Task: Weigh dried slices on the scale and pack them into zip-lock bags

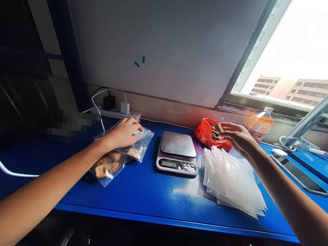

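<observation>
A small, lumpy, grey-brown piece [218,127] is pinched in the fingertips of the right hand [235,133], just above an open, crumpled red plastic bag [200,134] of similar pieces. The left hand [123,133] rests, fingers bent, on clear bags [108,168] of rough brown chunks; whether it grips is unclear. A silver-topped scale [177,163] sits between on a glossy blue desk [149,200], against a grey wall [167,40] beside a bright window [303,44].

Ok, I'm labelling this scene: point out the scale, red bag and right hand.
Scale [178,150]: head view, on its metal plate.
Red bag [201,134]: head view, on its outer side.
Right hand [235,134]: head view, on the hand's middle.
</observation>
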A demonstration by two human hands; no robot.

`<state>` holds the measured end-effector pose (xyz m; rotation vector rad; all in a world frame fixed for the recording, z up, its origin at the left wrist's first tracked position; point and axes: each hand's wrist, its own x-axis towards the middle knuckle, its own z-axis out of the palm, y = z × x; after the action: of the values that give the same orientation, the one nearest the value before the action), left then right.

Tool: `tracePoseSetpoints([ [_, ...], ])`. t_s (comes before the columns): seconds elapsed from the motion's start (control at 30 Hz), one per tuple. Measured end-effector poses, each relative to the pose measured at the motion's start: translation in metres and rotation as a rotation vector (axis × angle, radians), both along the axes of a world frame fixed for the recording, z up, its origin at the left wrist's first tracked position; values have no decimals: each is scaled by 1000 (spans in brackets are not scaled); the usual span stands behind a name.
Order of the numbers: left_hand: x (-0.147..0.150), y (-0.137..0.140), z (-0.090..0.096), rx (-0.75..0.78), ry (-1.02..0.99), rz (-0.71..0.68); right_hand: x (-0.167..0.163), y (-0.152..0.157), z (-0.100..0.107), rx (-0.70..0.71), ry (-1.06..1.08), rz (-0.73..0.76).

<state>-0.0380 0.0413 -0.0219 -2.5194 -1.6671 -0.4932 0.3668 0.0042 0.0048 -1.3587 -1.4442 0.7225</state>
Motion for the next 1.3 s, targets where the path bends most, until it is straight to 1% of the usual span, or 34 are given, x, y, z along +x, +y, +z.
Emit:
tracePoseSetpoints([
  [0.07, 0, 0, -1, -19, -2, 2, -13, -4, -2, -15, -14, 65],
  [0.1, 0, 0, -1, -27, -5, -1, -21, -5, -2, -6, -69, 85],
  [0.33, 2, -6, 2, -41, 13, -34, -86, -5, -9, 140, -648, 263],
  [0.43, 5, -10, 4, -52, 30, -45, -102, -2, -13, 202, -823, 310],
  [0.53, 8, -14, 7, -75, 47, -51, -109, 3, -17, 236, -937, 316],
  [0.63, 10, -18, 10, -119, 65, -47, -113, 5, -14, 215, -1024, 321],
  [0.8, 11, -20, 12, -148, 69, -50, -120, 4, 3, 97, -1180, 406],
  [0.9, 10, -20, 11, -138, 69, -70, -123, 4, 6, 70, -1191, 420],
  [0.97, 10, -20, 11, -140, 73, -68, -122, 5, 4, 92, -1125, 403],
  [1.03, 9, -19, 11, -146, 81, -60, -116, 8, 4, 146, -1041, 382],
  [1.1, 10, -19, 12, -149, 90, -57, -102, 13, 8, 206, -974, 355],
  [1.17, 10, -19, 12, -151, 98, -57, -80, 23, 15, 233, -919, 289],
  [1.23, 11, -18, 12, -158, 108, -56, -51, 36, 21, 211, -874, 150],
  [1.3, 11, -17, 11, -162, 119, -56, -18, 50, 22, 160, -872, -75],
])
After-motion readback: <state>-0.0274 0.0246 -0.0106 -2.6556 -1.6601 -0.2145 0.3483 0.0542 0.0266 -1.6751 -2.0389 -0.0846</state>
